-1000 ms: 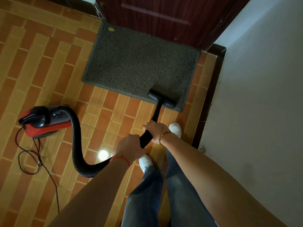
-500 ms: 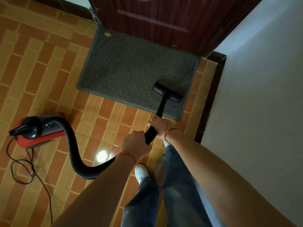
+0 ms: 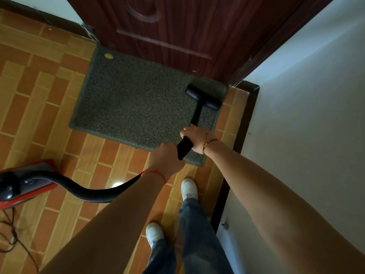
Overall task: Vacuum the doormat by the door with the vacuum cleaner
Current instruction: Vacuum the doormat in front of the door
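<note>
A grey speckled doormat (image 3: 134, 103) lies on the tiled floor against a dark red door (image 3: 177, 32). The black vacuum nozzle (image 3: 203, 97) rests on the mat's far right corner, close to the door. Its black wand (image 3: 195, 117) runs back to my hands. My right hand (image 3: 195, 138) grips the wand higher up, and my left hand (image 3: 165, 159) grips its lower end where the black ribbed hose (image 3: 85, 191) joins. The hose curves left to the red and black vacuum body (image 3: 21, 182) on the floor.
A white wall (image 3: 306, 115) with a dark skirting board (image 3: 243, 123) runs along the right. My white shoes (image 3: 189, 187) stand just behind the mat. The vacuum's power cord (image 3: 13, 234) lies looped at the lower left. A small yellow spot (image 3: 108, 55) marks the mat's far left corner.
The nozzle has slid from the mat's near right edge forward to its far right corner by the door. Both hands and my feet moved forward, and the vacuum body trails at the left.
</note>
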The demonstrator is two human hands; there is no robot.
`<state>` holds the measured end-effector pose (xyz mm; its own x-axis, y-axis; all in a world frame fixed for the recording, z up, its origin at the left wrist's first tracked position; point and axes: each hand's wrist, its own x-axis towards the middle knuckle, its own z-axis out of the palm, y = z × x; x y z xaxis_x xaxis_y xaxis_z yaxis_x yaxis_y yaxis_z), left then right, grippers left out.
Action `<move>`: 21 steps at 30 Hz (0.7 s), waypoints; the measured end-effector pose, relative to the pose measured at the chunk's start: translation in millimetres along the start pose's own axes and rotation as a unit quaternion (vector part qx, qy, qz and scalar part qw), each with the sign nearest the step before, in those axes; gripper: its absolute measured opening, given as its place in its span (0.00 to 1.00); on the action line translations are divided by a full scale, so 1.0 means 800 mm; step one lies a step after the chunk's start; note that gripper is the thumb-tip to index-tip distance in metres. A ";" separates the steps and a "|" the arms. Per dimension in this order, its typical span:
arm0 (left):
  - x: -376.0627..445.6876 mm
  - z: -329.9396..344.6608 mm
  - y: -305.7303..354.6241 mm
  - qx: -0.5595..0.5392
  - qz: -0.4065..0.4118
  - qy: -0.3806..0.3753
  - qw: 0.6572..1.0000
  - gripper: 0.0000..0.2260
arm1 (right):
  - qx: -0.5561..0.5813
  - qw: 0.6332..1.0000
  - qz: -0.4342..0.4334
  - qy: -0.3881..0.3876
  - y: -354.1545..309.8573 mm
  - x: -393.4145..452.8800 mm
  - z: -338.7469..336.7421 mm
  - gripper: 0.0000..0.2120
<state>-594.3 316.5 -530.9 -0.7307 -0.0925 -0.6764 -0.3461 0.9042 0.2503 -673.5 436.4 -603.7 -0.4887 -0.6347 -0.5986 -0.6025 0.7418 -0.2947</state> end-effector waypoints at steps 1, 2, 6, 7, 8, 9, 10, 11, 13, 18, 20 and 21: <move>0.007 -0.004 0.004 -0.004 0.000 0.002 1.000 0.04 | -0.003 1.000 0.002 0.001 0.007 0.004 -0.005 0.08; 0.016 -0.008 0.009 -0.009 0.000 0.003 1.000 0.04 | -0.003 1.000 0.005 0.002 0.016 0.008 -0.012 0.09; 0.041 -0.016 0.017 -0.010 0.010 0.004 1.000 0.05 | -0.002 1.000 0.012 -0.006 0.035 0.020 -0.030 0.11; 0.046 -0.017 0.017 -0.008 0.009 0.005 1.000 0.06 | 0.000 1.000 0.013 -0.006 0.038 0.023 -0.033 0.11; 0.049 -0.018 0.017 -0.006 0.009 0.005 1.000 0.07 | 0.002 1.000 0.015 -0.006 0.040 0.025 -0.034 0.11; 0.051 -0.019 0.018 -0.005 0.007 0.006 1.000 0.07 | 0.002 1.000 0.017 -0.005 0.041 0.027 -0.035 0.11; 0.053 -0.021 0.018 -0.006 0.005 0.008 1.000 0.07 | 0.002 1.000 0.017 -0.005 0.041 0.029 -0.036 0.12; 0.053 -0.021 0.017 -0.010 0.003 0.010 1.000 0.06 | 0.004 1.000 0.016 -0.006 0.040 0.031 -0.036 0.12; 0.052 -0.022 0.012 -0.017 0.001 0.013 1.000 0.05 | 0.003 1.000 0.018 0.000 0.035 0.033 -0.037 0.12; 0.031 -0.021 -0.014 -0.027 -0.006 0.019 0.999 0.04 | 0.003 1.000 0.011 0.012 0.000 0.031 -0.033 0.10; 0.015 -0.019 -0.030 -0.016 -0.015 0.015 1.000 0.04 | 0.002 1.000 0.005 0.010 -0.022 0.027 -0.025 0.10; 0.006 -0.017 -0.038 -0.012 -0.020 0.015 1.000 0.04 | 0.004 1.000 0.002 0.008 -0.034 0.026 -0.020 0.10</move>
<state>-595.4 282.5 -532.2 -0.7331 -0.1412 -0.6653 -0.3890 0.8895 0.2398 -677.5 399.9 -596.3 -0.5016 -0.6346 -0.5879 -0.5955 0.7462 -0.2974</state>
